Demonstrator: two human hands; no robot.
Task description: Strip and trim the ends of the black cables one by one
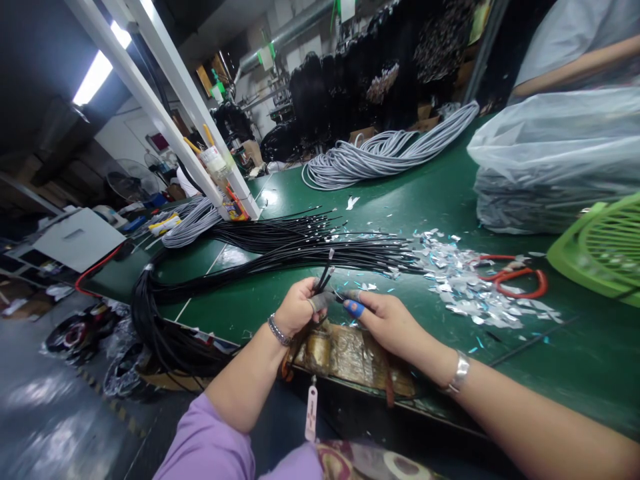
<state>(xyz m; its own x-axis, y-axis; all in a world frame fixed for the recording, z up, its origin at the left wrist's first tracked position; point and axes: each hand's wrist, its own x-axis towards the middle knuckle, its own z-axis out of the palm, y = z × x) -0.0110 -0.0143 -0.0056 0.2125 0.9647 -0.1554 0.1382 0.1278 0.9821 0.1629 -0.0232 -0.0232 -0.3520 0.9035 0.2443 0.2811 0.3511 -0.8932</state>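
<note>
My left hand (301, 305) is closed around a few black cables (324, 279), whose stripped, pale ends stick up above the fist. Close beside it, my right hand (383, 317) pinches at the end of one black cable; blue and grey tape wraps its fingertips. Exactly what lies between those right fingertips is too small to make out. Under both hands, at the table edge, sits a tape-covered block (357, 350) with a brownish round part. A long bundle of black cables (280, 257) lies behind the hands, its ends pointing right.
Foil and blue scraps (465, 287) are strewn to the right around red-handled scissors (523, 280). Beyond are a green plastic basket (600, 247) and a plastic-wrapped bundle (555, 160). Coiled grey cables (380, 157) lie at the back of the green table (430, 200). A white post (200, 113) rises left.
</note>
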